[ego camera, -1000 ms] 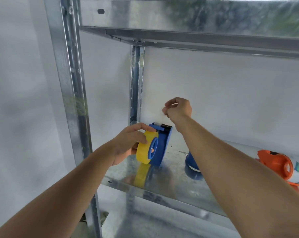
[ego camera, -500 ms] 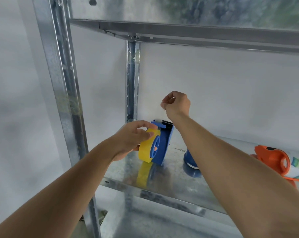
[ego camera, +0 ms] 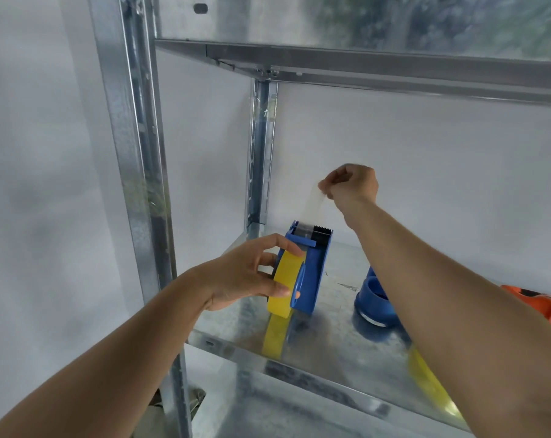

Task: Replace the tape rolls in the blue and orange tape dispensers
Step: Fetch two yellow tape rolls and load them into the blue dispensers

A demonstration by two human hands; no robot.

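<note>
The blue tape dispenser stands upright on the metal shelf, with a yellowish tape roll mounted on its left side. My left hand grips that roll between thumb and fingers. A clear strip of tape runs up from the dispenser's cutter end to my right hand, which pinches its free end above the dispenser. The orange tape dispenser lies at the shelf's right edge, partly hidden by my right forearm.
A blue round part sits on the shelf right of the dispenser. Another yellowish tape roll shows under my right forearm near the shelf's front edge. Steel uprights stand at the left, and an upper shelf runs overhead.
My right hand has lifted the tape end higher, drawing a longer strip out of the blue dispenser. My left hand stays on the roll.
</note>
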